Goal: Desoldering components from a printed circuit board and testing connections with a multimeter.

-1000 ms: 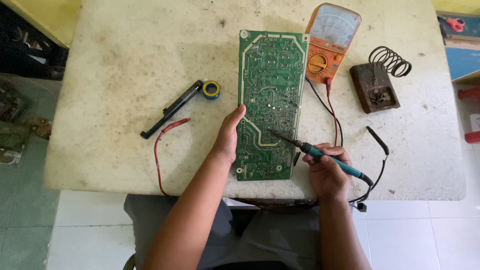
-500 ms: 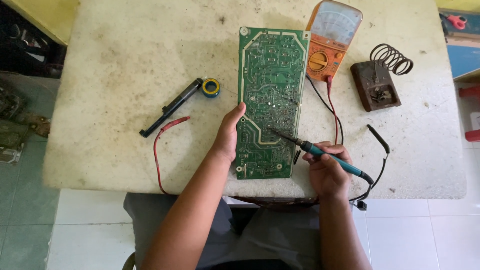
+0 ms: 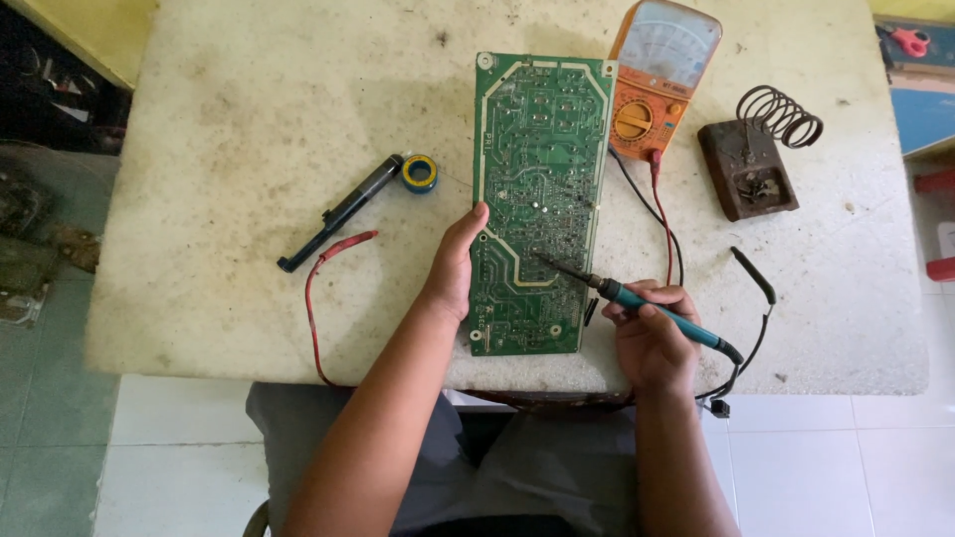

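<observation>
On the pale, stained bench (image 3: 249, 149), seen from the head camera, a long green circuit board (image 3: 537, 199) is lying solder side up, its long axis running away from the person toward the far edge. Everything else is sitting around that board.

The left hand (image 3: 453, 273) is pressing against the board's near left edge, fingers (image 3: 476, 221) held close together and laid flat along the rim, steadying it rather than gripping. The right hand (image 3: 652, 333) is sitting just off the board's near right corner, its fingers curled tight around the teal handle of a soldering iron (image 3: 637, 303). The iron is slanting up and to the left, its dark tip touching the board's lower middle, or hovering a hair above it; I cannot tell which. So the working spot lies up and left of the right hand, and the right hand is the nearer one to it.

Beyond the board's far right corner, an orange meter (image 3: 662, 85) is resting, with black and red leads trailing down the right side. Further right, a rusty iron stand (image 3: 751, 159) with a coil spring is waiting. Left of the board, a black desoldering pump (image 3: 343, 211) and a small solder roll (image 3: 420, 172) are lying near each other, with a red lead (image 3: 323, 283) curling toward the bench's near edge.
</observation>
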